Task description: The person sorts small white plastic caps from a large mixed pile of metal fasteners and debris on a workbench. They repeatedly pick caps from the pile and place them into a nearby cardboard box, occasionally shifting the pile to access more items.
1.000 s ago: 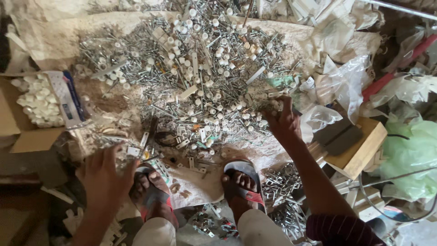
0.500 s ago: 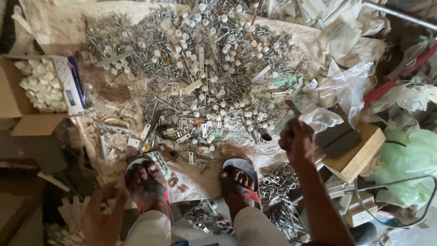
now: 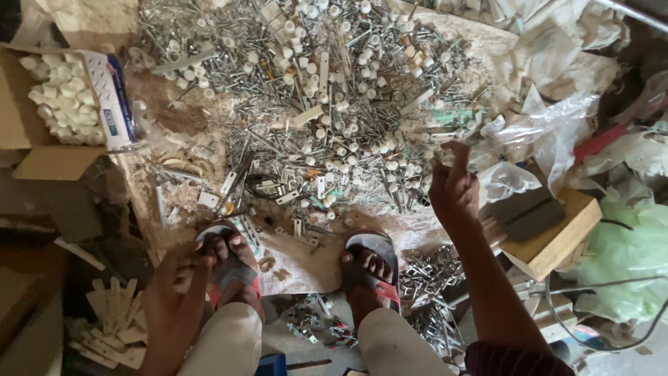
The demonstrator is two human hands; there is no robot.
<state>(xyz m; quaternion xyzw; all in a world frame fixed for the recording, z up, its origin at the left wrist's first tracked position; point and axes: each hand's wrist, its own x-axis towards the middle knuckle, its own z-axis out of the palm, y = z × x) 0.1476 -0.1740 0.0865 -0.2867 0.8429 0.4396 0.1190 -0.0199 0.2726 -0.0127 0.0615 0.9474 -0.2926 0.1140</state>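
Note:
A big heap of metal screws [image 3: 306,132] mixed with white plastic plugs [image 3: 334,104] lies on a pale sack [image 3: 306,261] in front of my feet. My right hand [image 3: 452,188] is raised over the heap's right edge, with fingers pinched on a few small metal screws. Low at the left, my left hand [image 3: 174,299] hangs beside my left sandalled foot [image 3: 233,261], just above a small pile of flat white plastic strips [image 3: 115,320]. Its fingers are curled, and I cannot make out whether it holds anything.
An open cardboard box [image 3: 42,139] holding white plugs [image 3: 56,104] sits at the far left. A wooden block [image 3: 557,233] with a dark piece on it lies right of my hand. Crumpled plastic bags [image 3: 557,132], a green bag [image 3: 626,257] and metal brackets [image 3: 431,271] crowd the right.
My right hand left the heap and lifted to the right with screws pinched. My left hand dropped from beside the heap down to the white strips by my foot.

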